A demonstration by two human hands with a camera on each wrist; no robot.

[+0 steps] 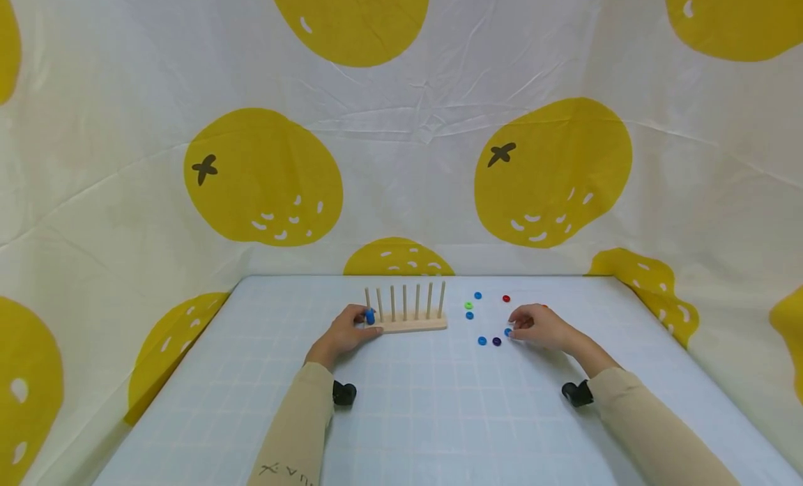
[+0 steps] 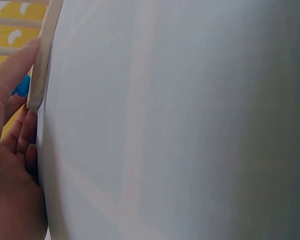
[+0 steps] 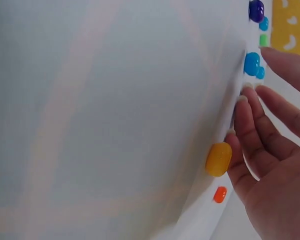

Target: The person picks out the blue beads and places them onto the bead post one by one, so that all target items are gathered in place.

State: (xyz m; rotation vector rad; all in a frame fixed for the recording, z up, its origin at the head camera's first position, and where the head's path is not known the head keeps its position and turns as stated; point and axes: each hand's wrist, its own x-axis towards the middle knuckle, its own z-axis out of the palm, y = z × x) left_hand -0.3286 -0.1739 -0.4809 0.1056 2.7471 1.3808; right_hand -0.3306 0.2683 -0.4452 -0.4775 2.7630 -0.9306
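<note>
A wooden peg rack [image 1: 410, 325] with a row of upright pegs stands near the far side of the table. My left hand [image 1: 346, 330] grips its left end, thumb along the front of the base and the other fingers behind. Blue beads [image 1: 370, 317] sit stacked on the leftmost peg; one shows as a blue bit [image 2: 23, 86] beyond the thumb in the left wrist view. My right hand [image 1: 541, 327] is low over the table, thumb and fingers spread around a blue bead [image 3: 252, 64] without closing on it. A yellow bead [image 3: 218, 159] lies beside its little finger.
Between rack and right hand lie loose beads: a green one [image 1: 468, 305], a red one [image 1: 506, 298], a dark purple one [image 1: 497, 341] and several blue ones [image 1: 482, 340]. An orange bead [image 3: 220, 194] lies past the yellow one. A patterned curtain [image 1: 401, 158] hangs behind the table.
</note>
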